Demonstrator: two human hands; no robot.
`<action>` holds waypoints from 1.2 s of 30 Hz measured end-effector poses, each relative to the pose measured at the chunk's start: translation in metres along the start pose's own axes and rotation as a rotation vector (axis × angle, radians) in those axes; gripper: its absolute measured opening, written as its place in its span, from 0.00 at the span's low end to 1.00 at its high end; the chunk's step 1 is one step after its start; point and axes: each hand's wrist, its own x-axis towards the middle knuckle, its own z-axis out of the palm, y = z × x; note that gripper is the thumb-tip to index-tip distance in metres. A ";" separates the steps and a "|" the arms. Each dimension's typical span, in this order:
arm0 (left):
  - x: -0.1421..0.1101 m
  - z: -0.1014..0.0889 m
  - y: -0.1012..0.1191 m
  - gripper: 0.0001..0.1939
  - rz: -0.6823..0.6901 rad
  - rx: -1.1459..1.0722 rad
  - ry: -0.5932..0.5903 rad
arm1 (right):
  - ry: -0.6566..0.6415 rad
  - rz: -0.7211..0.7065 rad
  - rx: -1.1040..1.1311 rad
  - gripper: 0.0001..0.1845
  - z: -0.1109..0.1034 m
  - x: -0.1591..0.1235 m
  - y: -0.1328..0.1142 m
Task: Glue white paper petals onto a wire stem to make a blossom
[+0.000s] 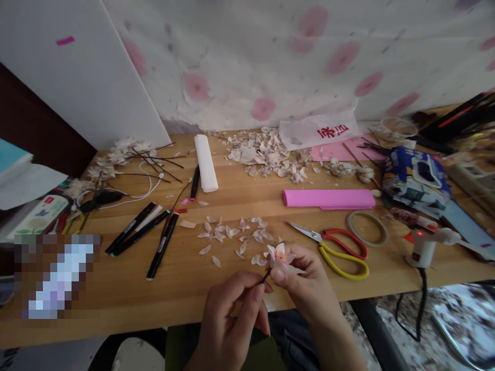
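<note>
Black marker pens lie on the wooden tabletop, left of the pale paper flower. Loose petals lie just beyond the flower, to its left. The left hand pinches a thin dark stem between thumb and fingers at the flower's base. The right hand pinches the flower itself. Right of the flower lie red-and-yellow scissors, then a tape roll.
</note>
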 end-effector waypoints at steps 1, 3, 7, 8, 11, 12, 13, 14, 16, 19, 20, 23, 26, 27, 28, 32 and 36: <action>0.001 0.000 0.000 0.22 -0.001 -0.002 -0.006 | 0.009 0.000 -0.002 0.16 0.000 0.000 0.001; 0.002 0.000 -0.001 0.22 -0.016 -0.022 -0.022 | 0.035 -0.006 -0.017 0.17 0.000 0.000 0.001; 0.003 0.001 -0.002 0.23 -0.067 -0.090 -0.065 | 0.052 -0.015 -0.031 0.17 0.000 0.002 -0.001; 0.003 0.001 -0.003 0.23 -0.077 -0.107 -0.073 | 0.043 -0.008 -0.020 0.17 -0.001 0.002 -0.001; 0.003 0.002 -0.004 0.22 -0.091 -0.154 -0.083 | 0.031 0.009 0.004 0.16 -0.002 0.002 0.000; 0.003 0.002 -0.005 0.22 -0.093 -0.168 -0.085 | 0.040 0.011 -0.002 0.16 -0.002 0.002 0.001; 0.002 0.002 -0.005 0.22 -0.094 -0.180 -0.085 | 0.049 0.010 -0.013 0.16 -0.002 0.002 0.001; 0.002 0.002 -0.006 0.22 -0.094 -0.190 -0.087 | 0.055 0.011 -0.026 0.17 -0.002 0.002 0.002; 0.001 0.002 -0.006 0.21 -0.095 -0.199 -0.094 | 0.061 0.011 -0.041 0.18 -0.002 0.003 0.002; 0.001 0.002 -0.008 0.21 -0.101 -0.221 -0.106 | 0.070 0.018 -0.043 0.21 0.000 0.004 0.001; 0.002 0.002 -0.009 0.20 -0.103 -0.242 -0.114 | 0.075 0.018 -0.042 0.21 0.000 0.005 0.001; 0.005 0.001 -0.014 0.19 -0.094 -0.340 -0.185 | 0.071 0.005 -0.054 0.21 -0.001 0.007 0.001; 0.010 -0.001 -0.020 0.18 -0.084 -0.430 -0.243 | 0.026 0.003 -0.046 0.18 -0.003 0.009 0.003; 0.012 -0.001 -0.021 0.18 -0.076 -0.446 -0.238 | 0.000 0.010 -0.033 0.16 -0.004 0.010 0.004; 0.014 -0.001 -0.022 0.17 -0.062 -0.458 -0.229 | -0.025 0.018 -0.018 0.15 -0.004 0.010 0.004; 0.019 -0.001 -0.025 0.16 -0.028 -0.465 -0.218 | -0.047 0.007 -0.020 0.10 -0.008 0.009 0.004; 0.022 -0.002 -0.027 0.17 -0.063 -0.483 -0.221 | 0.011 -0.011 -0.075 0.09 -0.016 0.006 0.005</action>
